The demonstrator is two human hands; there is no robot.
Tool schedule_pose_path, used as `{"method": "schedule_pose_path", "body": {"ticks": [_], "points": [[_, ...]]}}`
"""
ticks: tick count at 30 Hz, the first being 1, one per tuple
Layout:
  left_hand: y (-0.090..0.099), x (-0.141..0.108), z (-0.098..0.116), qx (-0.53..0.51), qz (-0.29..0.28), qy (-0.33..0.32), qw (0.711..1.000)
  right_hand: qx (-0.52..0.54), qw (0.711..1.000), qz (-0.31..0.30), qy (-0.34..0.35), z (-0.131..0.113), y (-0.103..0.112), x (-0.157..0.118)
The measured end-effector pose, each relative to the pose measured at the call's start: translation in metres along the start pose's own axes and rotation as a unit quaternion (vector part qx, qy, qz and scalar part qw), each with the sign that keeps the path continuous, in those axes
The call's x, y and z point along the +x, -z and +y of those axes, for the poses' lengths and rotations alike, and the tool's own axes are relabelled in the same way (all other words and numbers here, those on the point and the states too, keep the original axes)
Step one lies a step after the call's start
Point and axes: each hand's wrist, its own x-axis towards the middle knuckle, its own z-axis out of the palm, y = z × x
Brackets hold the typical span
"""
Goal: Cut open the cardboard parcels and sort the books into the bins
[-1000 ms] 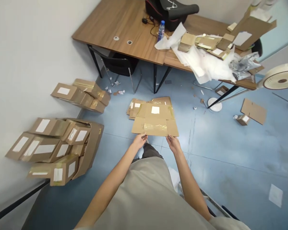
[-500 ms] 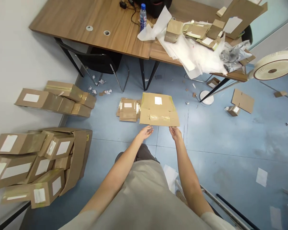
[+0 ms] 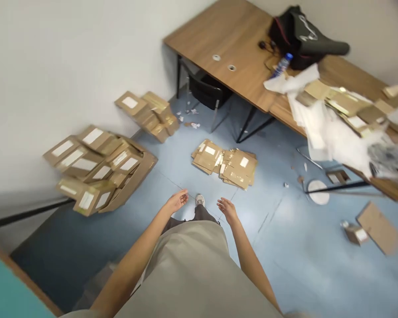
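1 head view, forward and down

Within the left flattened brown cardboard stack (image 3: 204,160), lower layers are mostly concealed. The black metal-legged chair (image 3: 207,91) is partly obscured by the brown wooden desk (image 3: 199,37). The left edge truncates the flat teal panel (image 3: 13,287). Translucent grey plastic wrapping (image 3: 389,154): blurred.

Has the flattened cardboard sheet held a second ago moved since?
Yes: down and rightward, judged against the left floor stack. The sheet overlapped that stack in view; now it lies just to its right.
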Motion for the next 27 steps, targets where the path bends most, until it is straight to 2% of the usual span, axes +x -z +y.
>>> {"method": "schedule_pose_path", "body": {"ticks": [3, 6, 10, 14, 17, 21, 24, 27], "points": [[0.049, -0.022, 0.031, -0.11, 0.001, -0.058, 0.992, -0.12, 0.987, -0.108, 0.002, 0.001, -0.078, -0.008], [0.106, -0.05, 0.05, -0.214, -0.003, -0.108, 0.971, -0.245, 0.945, -0.214, 0.021, 0.012, -0.163, -0.027], [0.19, -0.096, 0.055, -0.334, -0.012, -0.165, 0.928, -0.342, 0.882, -0.32, 0.053, 0.043, -0.271, -0.071], [0.284, -0.144, 0.047, -0.435, -0.018, -0.212, 0.875, -0.392, 0.823, -0.407, 0.061, 0.098, -0.361, -0.127], [0.359, -0.178, 0.038, -0.491, -0.009, -0.254, 0.833, -0.425, 0.78, -0.455, 0.056, 0.154, -0.414, -0.17], [0.451, -0.219, 0.018, -0.559, 0.015, -0.319, 0.765, -0.473, 0.716, -0.511, 0.045, 0.236, -0.467, -0.221], [0.504, -0.241, -0.004, -0.618, 0.039, -0.342, 0.707, -0.513, 0.66, -0.547, 0.033, 0.295, -0.496, -0.254], [0.544, -0.255, -0.026, -0.673, 0.049, -0.356, 0.646, -0.557, 0.59, -0.584, 0.007, 0.348, -0.522, -0.281]]}}
